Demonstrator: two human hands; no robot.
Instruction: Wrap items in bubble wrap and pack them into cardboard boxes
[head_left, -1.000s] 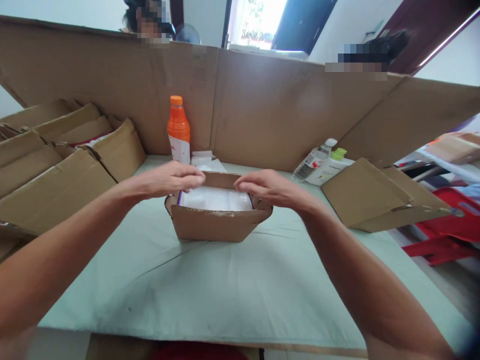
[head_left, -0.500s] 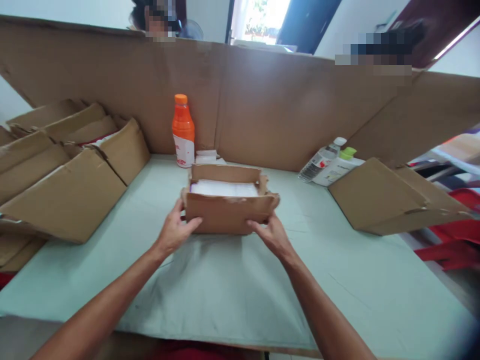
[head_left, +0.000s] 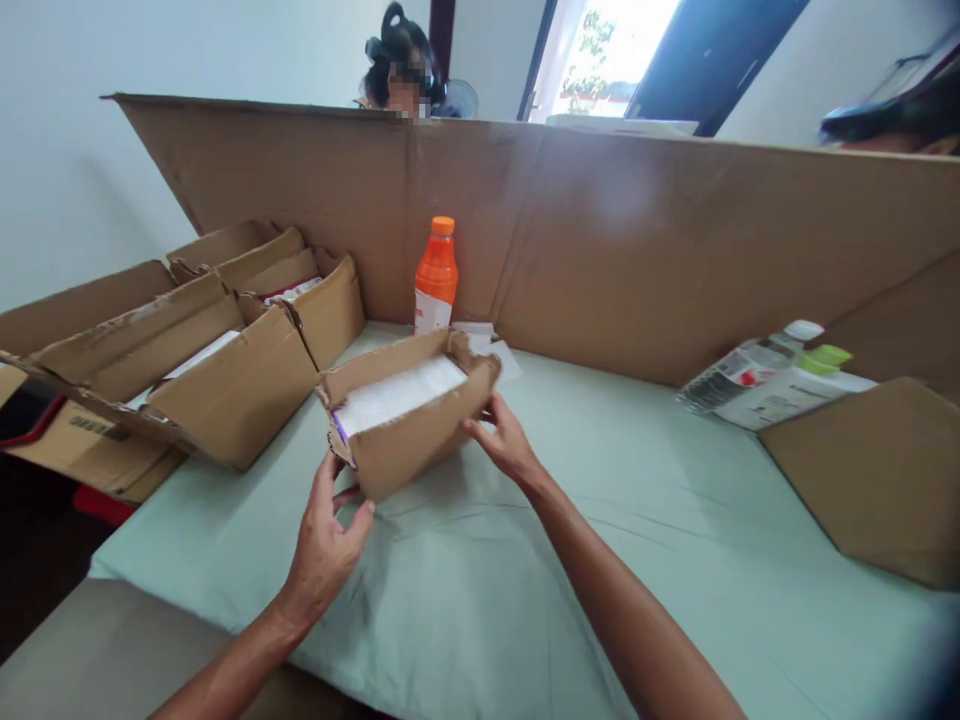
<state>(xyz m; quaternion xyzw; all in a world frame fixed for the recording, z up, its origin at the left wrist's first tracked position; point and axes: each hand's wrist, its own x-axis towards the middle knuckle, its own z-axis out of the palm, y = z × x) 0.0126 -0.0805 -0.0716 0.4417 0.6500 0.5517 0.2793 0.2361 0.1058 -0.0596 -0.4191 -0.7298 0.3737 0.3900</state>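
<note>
Your left hand [head_left: 326,548] is spread at the cardboard box's [head_left: 424,440] left end; your right hand [head_left: 511,445] grips the other. Open side up, the box is over the counter's [head_left: 720,520] left half, long axis slanting rightward toward the back edge.

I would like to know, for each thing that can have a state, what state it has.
Held carton: open on top, white contents showing
Left hand: at its near-left corner, grip unclear
Right hand: holding its right end
Boxes at left: open on top
Orange bottle: upright, capped
Clear bottle: tilted, capped
Green-capped container: tilted
Cardboard box at right: partly out of view, openness unclear
</note>
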